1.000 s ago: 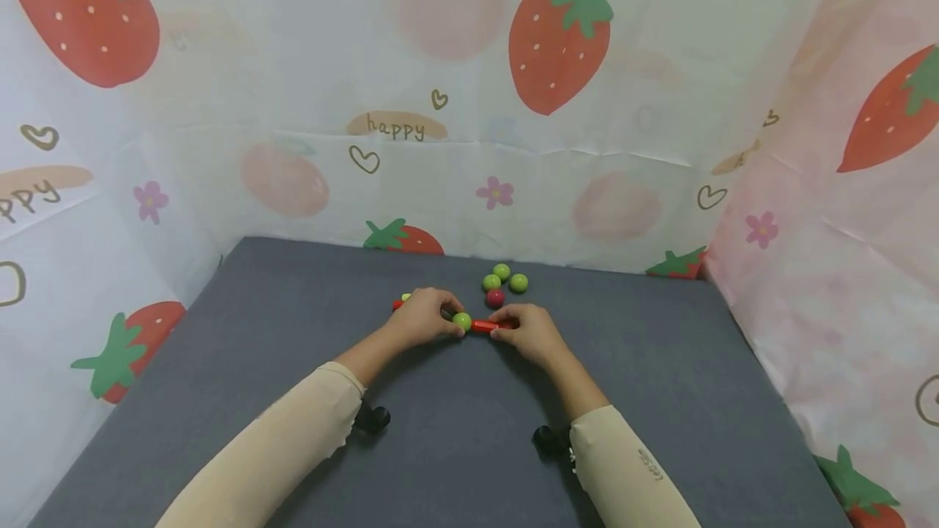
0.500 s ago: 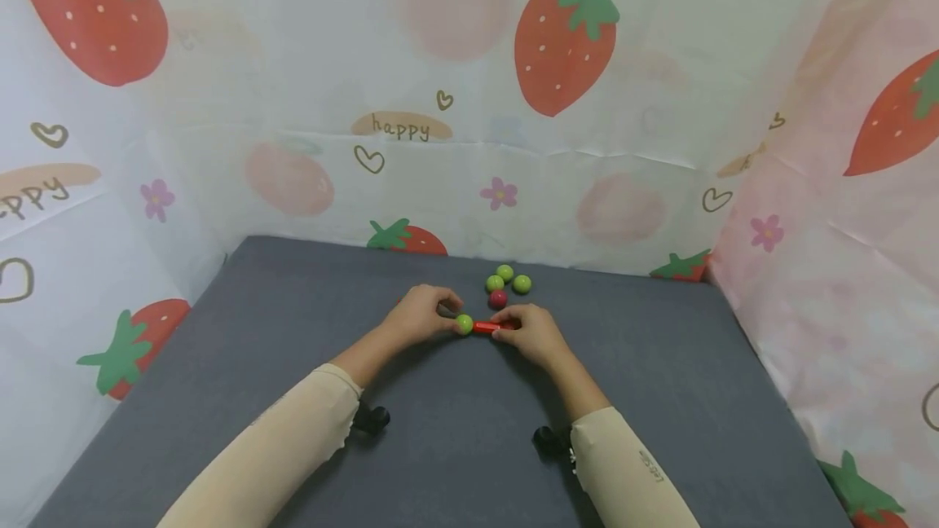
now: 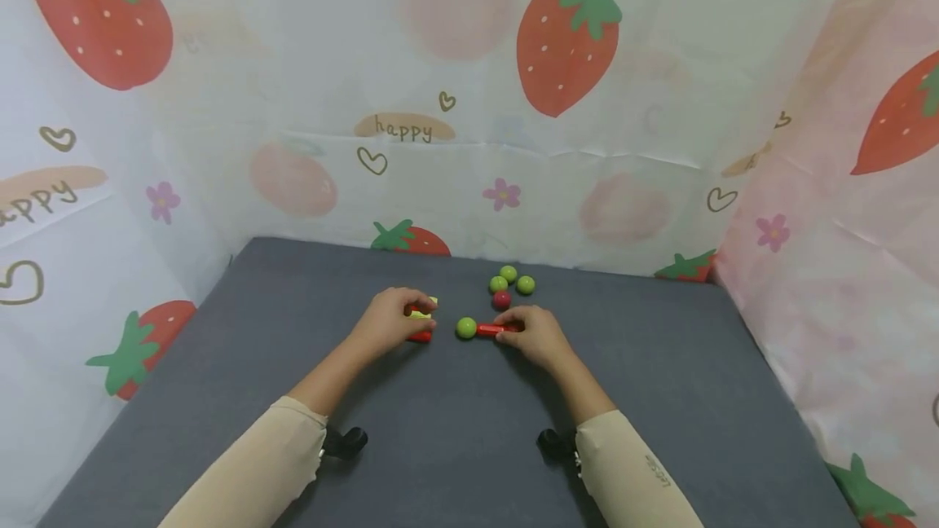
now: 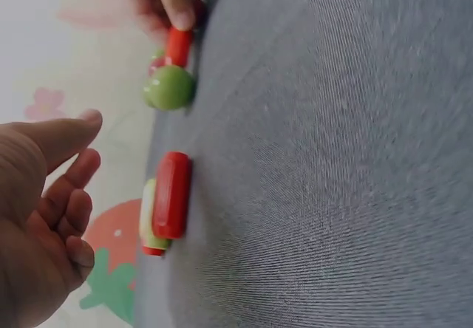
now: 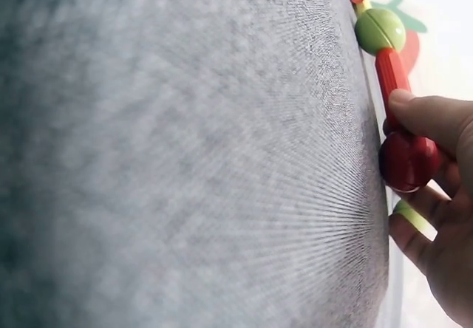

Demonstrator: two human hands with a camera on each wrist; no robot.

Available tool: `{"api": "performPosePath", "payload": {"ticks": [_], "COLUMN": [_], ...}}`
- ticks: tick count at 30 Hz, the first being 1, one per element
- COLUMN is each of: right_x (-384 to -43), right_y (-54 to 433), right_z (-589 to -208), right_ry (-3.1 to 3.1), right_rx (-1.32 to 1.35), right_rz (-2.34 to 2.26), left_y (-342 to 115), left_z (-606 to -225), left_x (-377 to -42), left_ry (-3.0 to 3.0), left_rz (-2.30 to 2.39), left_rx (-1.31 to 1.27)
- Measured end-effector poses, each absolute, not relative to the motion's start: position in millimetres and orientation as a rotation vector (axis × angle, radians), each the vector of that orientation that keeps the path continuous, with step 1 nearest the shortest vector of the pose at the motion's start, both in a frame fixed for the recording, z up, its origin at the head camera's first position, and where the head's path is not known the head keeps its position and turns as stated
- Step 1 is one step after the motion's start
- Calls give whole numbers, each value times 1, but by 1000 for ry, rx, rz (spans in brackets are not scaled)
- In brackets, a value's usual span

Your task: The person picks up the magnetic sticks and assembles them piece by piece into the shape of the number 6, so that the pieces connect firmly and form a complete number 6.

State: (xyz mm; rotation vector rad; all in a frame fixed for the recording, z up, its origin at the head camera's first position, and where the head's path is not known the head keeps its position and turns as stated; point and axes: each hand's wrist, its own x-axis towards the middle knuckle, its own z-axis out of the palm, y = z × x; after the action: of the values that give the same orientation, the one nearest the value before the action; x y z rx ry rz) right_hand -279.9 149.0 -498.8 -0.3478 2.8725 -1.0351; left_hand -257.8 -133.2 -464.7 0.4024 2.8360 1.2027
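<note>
My right hand (image 3: 535,334) pinches a red rod (image 5: 392,77) between thumb and fingers, low over the table. A green ball (image 3: 466,327) sits on the rod's left end, and a dark red ball (image 5: 409,161) is at its other end, by the fingers in the right wrist view. My left hand (image 3: 389,320) is over a small group of loose rods, its thumb and fingers apart with nothing between them in the left wrist view. Among those rods are a red rod (image 4: 171,195) and a yellow-green rod (image 4: 147,210) lying side by side; the hand partly hides them in the head view.
Behind the right hand lie three green balls (image 3: 525,285) and a dark red ball (image 3: 502,300), close together. The grey table (image 3: 455,446) ends at a strawberry-print cloth (image 3: 455,194) at the back and sides. Black wrist mounts (image 3: 345,442) show below both sleeves.
My left hand has let go of the green ball and moved left to the loose rods, which show more now. The right hand keeps its hold on the red rod. The head view shifts slightly.
</note>
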Motion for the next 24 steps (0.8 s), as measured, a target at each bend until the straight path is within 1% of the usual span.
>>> {"api": "performPosePath", "payload": {"ticks": [6, 14, 24], "right_x": [-279, -278, -278], "right_y": [149, 147, 146], "right_z": [-500, -497, -497], "right_ry": [2859, 2865, 2856], "right_rx": [-352, -341, -322], "right_rz": [-1043, -1039, -1048], "left_y": [-141, -156, -164], "left_z": [-467, -483, -495], "left_x": [-244, -244, -252], "left_ry": [2878, 2939, 2915], "left_rz": [1234, 1133, 1088], "left_rx": [342, 193, 234]}}
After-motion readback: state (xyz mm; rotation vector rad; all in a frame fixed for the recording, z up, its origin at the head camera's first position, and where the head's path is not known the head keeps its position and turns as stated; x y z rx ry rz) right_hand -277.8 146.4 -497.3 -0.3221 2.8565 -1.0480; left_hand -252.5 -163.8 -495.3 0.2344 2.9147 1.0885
